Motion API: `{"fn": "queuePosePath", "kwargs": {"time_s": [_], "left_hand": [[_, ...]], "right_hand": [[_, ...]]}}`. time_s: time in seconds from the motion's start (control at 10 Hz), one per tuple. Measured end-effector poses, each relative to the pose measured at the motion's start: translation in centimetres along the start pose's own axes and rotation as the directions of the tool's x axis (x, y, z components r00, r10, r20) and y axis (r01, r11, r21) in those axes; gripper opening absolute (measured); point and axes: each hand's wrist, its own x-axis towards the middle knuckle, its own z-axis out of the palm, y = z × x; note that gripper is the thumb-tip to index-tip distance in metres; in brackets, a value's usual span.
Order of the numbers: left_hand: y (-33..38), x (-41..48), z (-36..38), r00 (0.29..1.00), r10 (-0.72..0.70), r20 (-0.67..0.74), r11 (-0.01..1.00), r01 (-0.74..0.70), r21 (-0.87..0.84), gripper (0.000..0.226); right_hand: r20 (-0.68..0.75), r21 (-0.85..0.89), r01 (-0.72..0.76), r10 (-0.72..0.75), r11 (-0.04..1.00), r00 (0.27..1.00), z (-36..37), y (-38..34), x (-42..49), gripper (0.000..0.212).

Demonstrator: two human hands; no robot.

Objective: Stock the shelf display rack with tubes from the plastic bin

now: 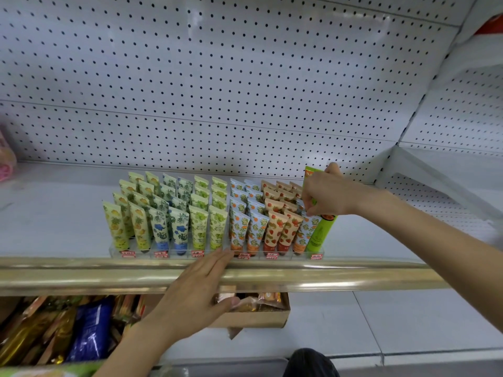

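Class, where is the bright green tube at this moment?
Head view: the bright green tube sits at the display rack's far right end, gripped by the right hand.

- The person's left hand is bare, with slim fingers and a short, pale nail showing on the thumb.
- The person's right hand is also bare, with knuckles and wrist uncovered.
- The left forearm is bare from the wrist down to the bottom edge of the view.
- The right forearm is bare along all of its visible length. At the far right edge a blurred pale patch sits over it, too smeared to tell whether it is a sleeve.
- A rounded piece of near-black fabric shows at the bottom edge, too cropped to tell which garment it is.
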Motion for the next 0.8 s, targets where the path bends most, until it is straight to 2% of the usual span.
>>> {"fn": "queuePosePath", "kwargs": {"time_s": [0.2, 0.4, 0.6, 0.7, 0.8], "left_hand": [[-0.1, 0.0, -0.3, 0.999, 0.049, -0.004, 0.995, -0.048, 0.085, 0.078], [0.3, 0.0, -1.0, 0.997, 0.075, -0.003, 0.989, -0.074, 0.130, 0.079], [0.9, -0.2, -2.2, 0.993, 0.113, -0.027, 0.977, -0.107, 0.184, 0.070], [1.3, -0.6, -3.1, 0.987, 0.153, -0.049, 0.957, -0.136, 0.257, 0.056], [2.4, -0.6, -4.7, 0.981, 0.189, -0.043, 0.949, -0.171, 0.263, 0.054]], "right_hand": [[-0.026, 0.045, -0.019, 0.020, 0.999, 0.999, -0.4, 0.1, -0.2, 0.014], [-0.047, 0.076, -0.026, 0.030, 0.997, 0.998, -1.3, -0.1, -1.2, 0.024], [-0.157, 0.115, 0.002, 0.016, 0.993, 0.987, -2.1, -0.4, -2.7, 0.010], [-0.179, 0.139, -0.007, 0.032, 0.990, 0.983, -2.9, -0.8, -3.8, 0.004], [-0.215, 0.145, 0.005, 0.027, 0.989, 0.976, -3.6, -1.3, -4.6, 0.008]]}}
